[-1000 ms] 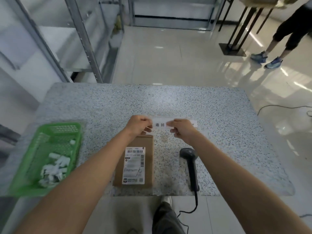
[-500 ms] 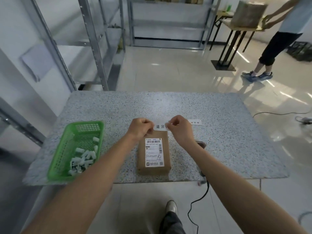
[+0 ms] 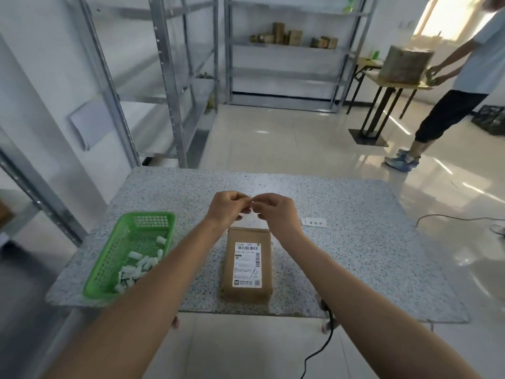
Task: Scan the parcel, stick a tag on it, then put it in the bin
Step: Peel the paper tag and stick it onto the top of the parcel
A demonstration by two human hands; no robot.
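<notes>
The brown cardboard parcel lies flat near the front edge of the speckled stone table, its long side running away from the viewer. A white shipping label with barcodes faces up on its top face. Both hands are raised above the table just beyond the parcel's far end, knuckles toward the camera. The left hand and the right hand meet at the fingertips, each pinched shut on a small whitish object between them — too small and blurred to identify with certainty. Neither hand touches the parcel.

A white strip of tags with dark printed characters lies flat on the table just to the right of the right hand. To the left of the parcel, well apart from it, a green plastic basket sits at the table's left front corner and holds a scatter of small white crumpled pieces. A black cable hangs below the table's front edge under the right forearm; the device it belongs to is mostly hidden.

Beyond the table — grey metal shelving carrying a few brown boxes, and another person at a small side table on the right.
</notes>
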